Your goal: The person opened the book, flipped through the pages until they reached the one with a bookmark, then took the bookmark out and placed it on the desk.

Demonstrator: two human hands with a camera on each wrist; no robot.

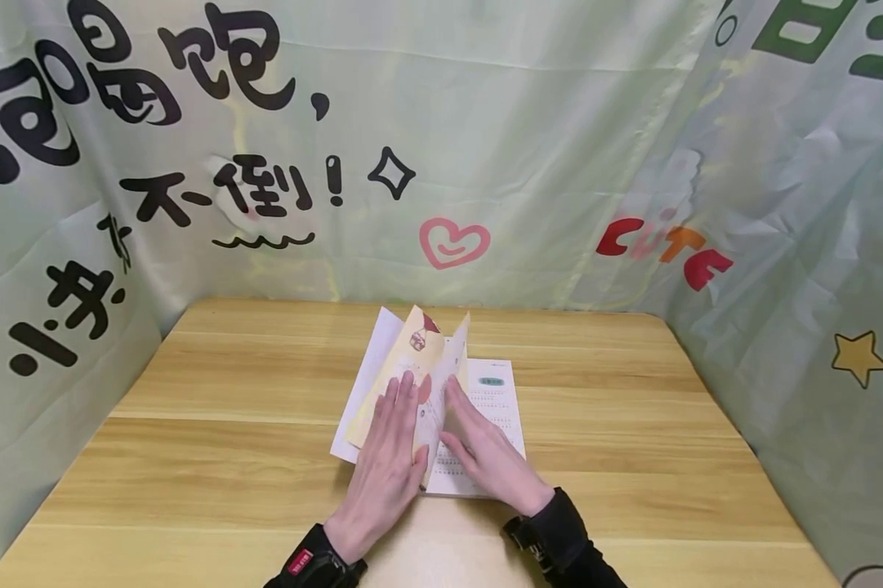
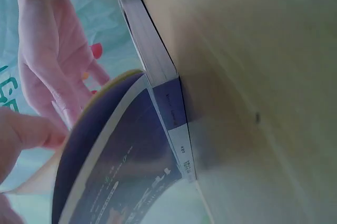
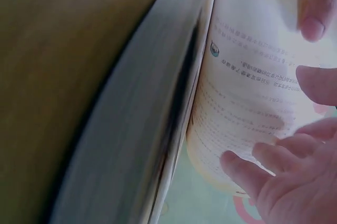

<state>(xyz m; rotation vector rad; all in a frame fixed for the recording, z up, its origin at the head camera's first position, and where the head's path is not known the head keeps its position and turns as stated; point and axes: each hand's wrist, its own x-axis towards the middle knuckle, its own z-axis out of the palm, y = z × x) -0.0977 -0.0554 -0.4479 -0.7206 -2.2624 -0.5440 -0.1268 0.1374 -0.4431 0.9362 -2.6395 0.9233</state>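
An open paperback book [image 1: 510, 433] lies on the table, its near edge towards me. My left hand [image 1: 388, 461] lies with straight fingers on the left side, over a cream illustrated leaf [image 1: 421, 347]. Between the hands a pale leaf [image 1: 452, 359] stands up from the middle of the book. My right hand [image 1: 496, 461] has its extended fingertips at this leaf, thumb apart, above the right page of printed lines. In the left wrist view the dark purple cover [image 2: 126, 134] is lifted and bent beside the spine [image 2: 174, 105]. A curved text page [image 3: 242, 76] shows in the right wrist view.
The book rests on a light wooden table [image 1: 228, 433] with bare wood around it. A pale cloth [image 1: 544, 163] with printed characters, a heart and a star hangs behind and at both sides. Black bands or sleeves [image 1: 562, 531] cover the wrists.
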